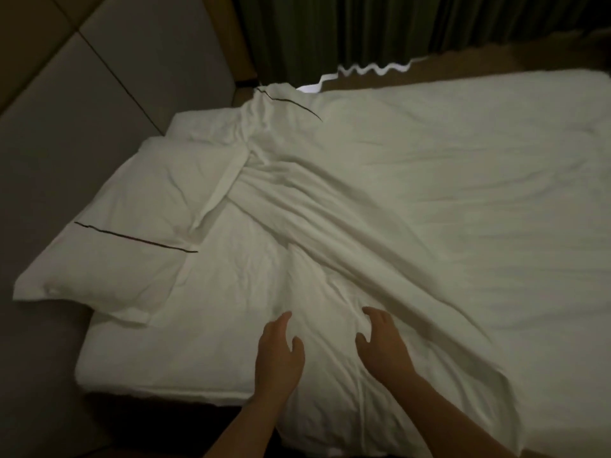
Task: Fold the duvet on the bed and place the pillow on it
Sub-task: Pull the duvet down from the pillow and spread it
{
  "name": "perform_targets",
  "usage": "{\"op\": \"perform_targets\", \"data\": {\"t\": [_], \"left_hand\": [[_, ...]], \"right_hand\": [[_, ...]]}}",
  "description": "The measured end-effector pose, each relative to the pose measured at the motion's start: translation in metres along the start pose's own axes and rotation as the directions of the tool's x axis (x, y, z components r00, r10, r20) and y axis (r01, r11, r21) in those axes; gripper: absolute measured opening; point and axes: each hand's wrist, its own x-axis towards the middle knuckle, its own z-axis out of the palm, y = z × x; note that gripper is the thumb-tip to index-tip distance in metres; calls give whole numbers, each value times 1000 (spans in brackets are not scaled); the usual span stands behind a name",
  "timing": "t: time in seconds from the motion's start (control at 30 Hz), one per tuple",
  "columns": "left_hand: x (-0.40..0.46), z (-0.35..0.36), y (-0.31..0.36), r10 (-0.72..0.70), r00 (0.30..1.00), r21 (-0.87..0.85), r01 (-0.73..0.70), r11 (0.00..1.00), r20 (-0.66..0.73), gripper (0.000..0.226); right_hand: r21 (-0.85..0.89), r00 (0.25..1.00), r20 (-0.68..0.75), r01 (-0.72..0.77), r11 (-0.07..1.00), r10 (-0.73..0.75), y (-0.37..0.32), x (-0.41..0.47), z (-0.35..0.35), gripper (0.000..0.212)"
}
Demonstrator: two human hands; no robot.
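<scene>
A white duvet [429, 200] lies spread over most of the bed, with a bunched, wrinkled edge running diagonally from the far left down to the near side. A white pillow [109, 246] with a thin dark stripe rests at the left, against the headboard. A second pillow [205, 127] lies behind it, partly under the duvet. My left hand [279, 355] hovers open over the duvet's near edge, fingers apart. My right hand [383, 345] is open just to its right, fingers curved over a fold. Neither hand holds cloth.
A grey padded headboard [82, 110] runs along the left. Dark green curtains [380, 28] hang beyond the bed's far side, with a strip of light at their hem. The bare mattress sheet [158, 365] shows at the near left corner, its edge dropping to dark floor.
</scene>
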Motion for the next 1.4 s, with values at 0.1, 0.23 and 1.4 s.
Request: {"op": "perform_targets", "data": {"t": [0.1, 0.23, 1.4], "left_hand": [[8, -8, -2, 36, 989, 29, -41, 999, 144, 58], [4, -7, 21, 87, 951, 49, -106, 993, 296, 67], [-435, 506, 455, 618, 514, -2, -768, 641, 594, 68]], "right_hand": [[41, 997, -21, -74, 996, 75, -17, -20, 5, 52], [130, 972, -67, -217, 967, 227, -7, -72, -2, 49], [490, 576, -533, -388, 781, 620, 511, -390, -421, 47]]}}
